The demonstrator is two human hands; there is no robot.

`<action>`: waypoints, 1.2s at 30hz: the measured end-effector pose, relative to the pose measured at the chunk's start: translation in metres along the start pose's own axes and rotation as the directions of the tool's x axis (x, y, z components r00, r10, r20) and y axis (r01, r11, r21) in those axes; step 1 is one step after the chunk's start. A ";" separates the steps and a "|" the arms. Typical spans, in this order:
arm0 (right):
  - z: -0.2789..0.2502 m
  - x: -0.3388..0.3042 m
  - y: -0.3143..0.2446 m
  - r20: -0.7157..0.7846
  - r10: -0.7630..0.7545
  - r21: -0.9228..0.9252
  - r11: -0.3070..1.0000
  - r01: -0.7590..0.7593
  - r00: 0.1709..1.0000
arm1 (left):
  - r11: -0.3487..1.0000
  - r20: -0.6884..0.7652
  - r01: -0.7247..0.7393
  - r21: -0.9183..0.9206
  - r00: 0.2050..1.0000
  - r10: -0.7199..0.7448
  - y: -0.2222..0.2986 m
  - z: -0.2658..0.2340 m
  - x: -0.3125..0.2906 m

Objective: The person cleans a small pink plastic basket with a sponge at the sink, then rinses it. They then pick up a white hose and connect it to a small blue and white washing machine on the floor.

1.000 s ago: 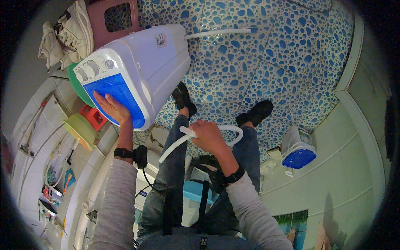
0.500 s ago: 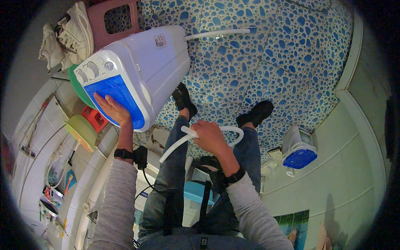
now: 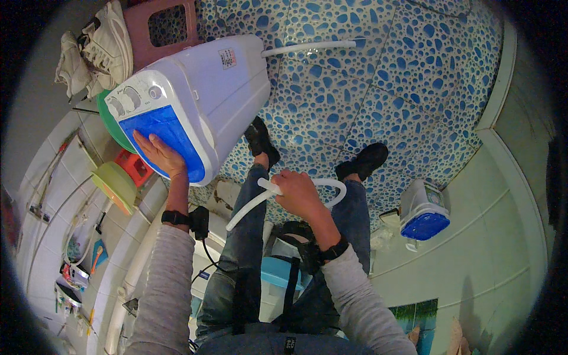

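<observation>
A small white portable washing machine (image 3: pixel 228 89) with a blue lid (image 3: pixel 180 133) and dials on its top panel stands at the upper left. My left hand (image 3: pixel 160 155) lies flat on that lid, fingers stretched out and holding nothing. In front of my legs, my right hand (image 3: pixel 297 192) is wrapped round a coiled white hose (image 3: pixel 247 214). One end of the hose hangs to the left of the hand, and a loop bends out to its right. From the machine's far side, a white drain pipe (image 3: pixel 310 47) runs along the floor.
White shoes (image 3: pixel 106 53) rest on a pink stool (image 3: pixel 157 29) behind the machine. Green (image 3: pixel 112 121) and yellow-green basins (image 3: pixel 115 183) and a red crate (image 3: pixel 135 167) stand to the left. A white bucket with a blue lid (image 3: pixel 425 225) sits by the right wall. Blue-pebble-patterned tiles (image 3: pixel 378 89) cover the floor.
</observation>
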State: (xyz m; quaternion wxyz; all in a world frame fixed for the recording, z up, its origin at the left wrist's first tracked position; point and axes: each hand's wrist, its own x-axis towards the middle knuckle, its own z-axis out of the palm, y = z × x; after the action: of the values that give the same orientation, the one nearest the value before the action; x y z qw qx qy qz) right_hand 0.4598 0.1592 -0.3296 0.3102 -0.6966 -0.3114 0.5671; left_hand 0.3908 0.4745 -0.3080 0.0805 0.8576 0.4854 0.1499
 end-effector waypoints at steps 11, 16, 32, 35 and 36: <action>0.006 0.001 0.003 -0.020 -0.027 -0.007 1.000 0.027 0.999 | 1.000 0.000 -0.004 0.000 1.000 0.004 0.001 0.000 -0.001; 0.006 0.000 0.003 -0.045 -0.031 -0.004 1.000 0.031 0.999 | 1.000 -0.005 -0.015 0.007 1.000 0.015 -0.001 0.000 0.000; 0.006 0.002 0.007 -0.075 -0.039 0.014 0.999 0.040 0.996 | 1.000 0.005 -0.018 -0.002 1.000 0.018 -0.001 -0.001 0.001; 0.005 0.002 0.006 -0.063 -0.038 0.033 0.999 0.040 0.997 | 1.000 0.004 -0.021 -0.003 1.000 0.021 -0.001 -0.001 0.000; 0.004 0.001 0.006 -0.068 -0.034 0.033 0.999 0.037 0.997 | 1.000 0.004 -0.019 -0.003 1.000 0.019 0.000 -0.001 0.000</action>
State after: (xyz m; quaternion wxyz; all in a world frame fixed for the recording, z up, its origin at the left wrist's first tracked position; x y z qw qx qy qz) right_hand 0.4564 0.1570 -0.3358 0.3422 -0.7042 -0.3034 0.5430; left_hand 0.3902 0.4747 -0.3073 0.0812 0.8623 0.4769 0.1498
